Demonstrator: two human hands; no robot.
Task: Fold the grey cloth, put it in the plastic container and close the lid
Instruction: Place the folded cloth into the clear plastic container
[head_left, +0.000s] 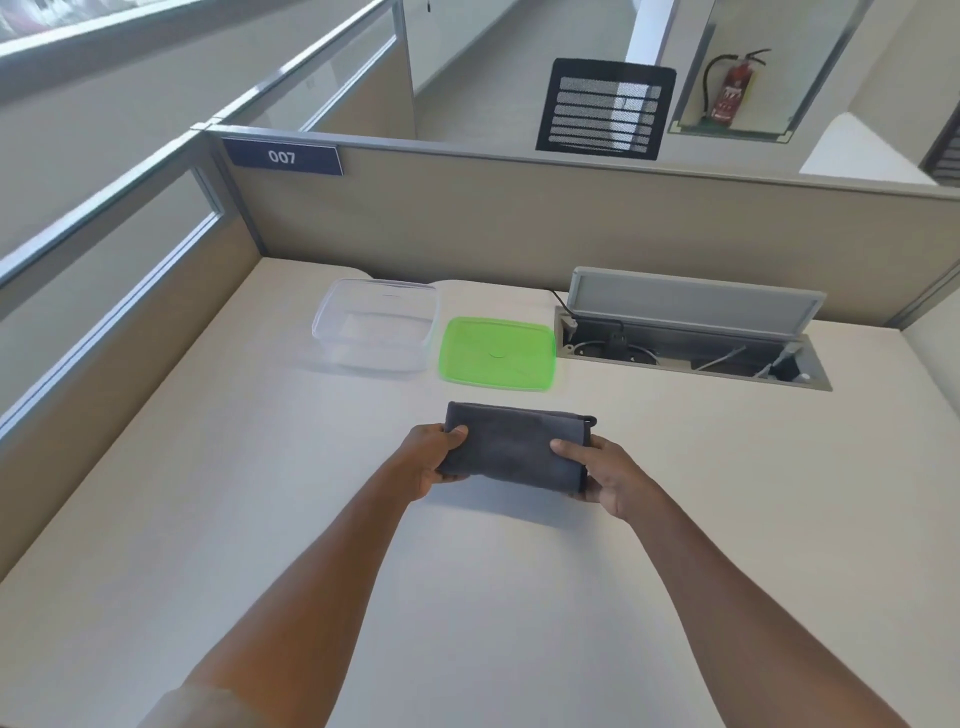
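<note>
Nearest to me, my two forearms reach out over the pale worktop (218, 519); my left hand (426, 457) pinches the left end of the grey cloth (514, 449), thumb on top and fingers tucked under it; my right hand (605, 475) pinches the right end the same way, thumb lying across the upper face. The cloth is folded into a compact oblong and sits between the hands, seemingly lifted a little off the worktop, with a shadow beneath its near edge; a small loop sticks out at its far right corner.

I judge it light, soft and limp; it should sag or unfold if held by one end only, so I would keep a hold at both short ends, clamping all the layers together, or slide one hand flat beneath it.

Beyond the cloth, well apart from it, the green lid (497, 353) lies flat; just to its left stands the clear plastic container (376, 325), open and empty. The folded cloth looks short enough to go in flat. Farther right an open cable tray (691, 332) is sunk into the worktop; behind everything runs the beige partition (519, 218).
</note>
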